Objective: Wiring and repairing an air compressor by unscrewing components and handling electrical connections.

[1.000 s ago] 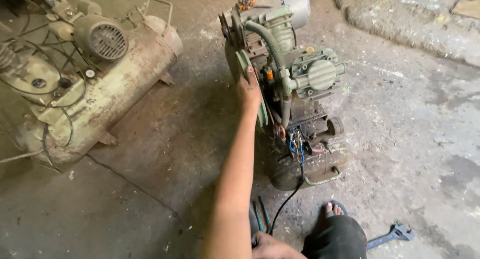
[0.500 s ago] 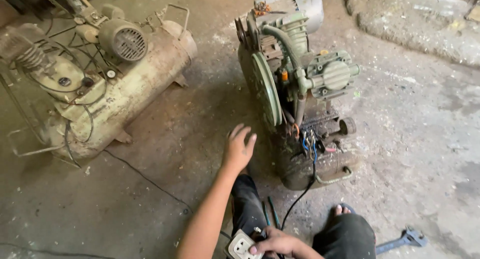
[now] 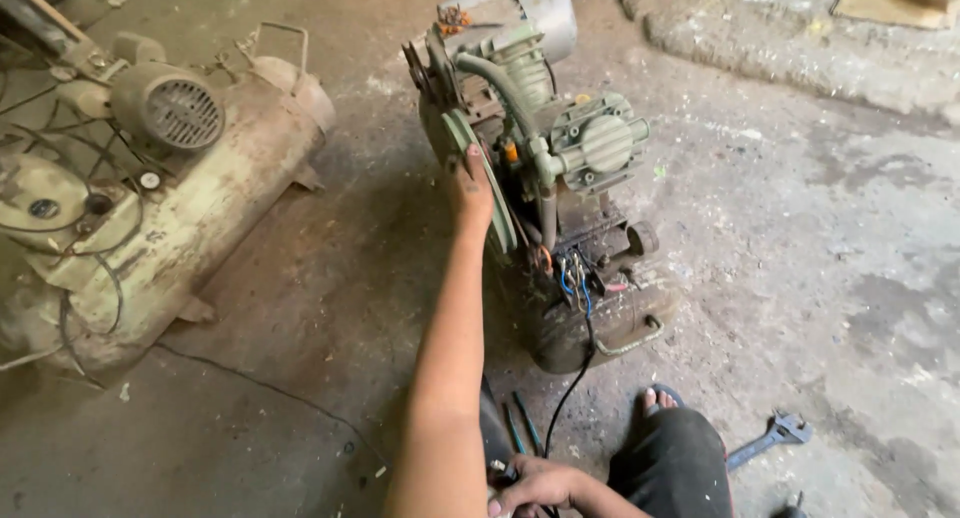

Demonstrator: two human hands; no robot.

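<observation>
Head view, only 1 view. Left hand (image 3: 472, 186) is stretched out at arm's length, fingers laid flat together against the green flywheel pulley (image 3: 487, 200) of the small air compressor (image 3: 560, 178); pressing on the rim, not pinching. Right hand (image 3: 540, 483) is low at the bottom edge, fingers curled around something small and pale; mostly cut off by the frame, so I cannot tell what it is or how tight the grip is.

Progress, as a judgement: work looks mid-way. Compressor stands upright on the concrete floor (image 3: 820, 278), coloured wires (image 3: 575, 276) hang loose and exposed at the switch area, black cable (image 3: 575, 383) trails down toward the right hand. No belt clearly visible on the pulley. Wiring looks unfinished, nothing closed up. Adjustable wrench (image 3: 770, 438) lies untouched on the floor, right of the person's foot (image 3: 655, 400); 2 thin dark tools (image 3: 520, 428) lie near the knee.

Room: open floor to the right of the compressor and in front of it. Left side is tighter, with the big old tank compressor (image 3: 170, 198) lying well apart from the small one and its loose wires trailing over the floor. Raised concrete edge (image 3: 760, 48) runs at top right. Pulley rim and cooling fins are close beside the left hand's fingers.
</observation>
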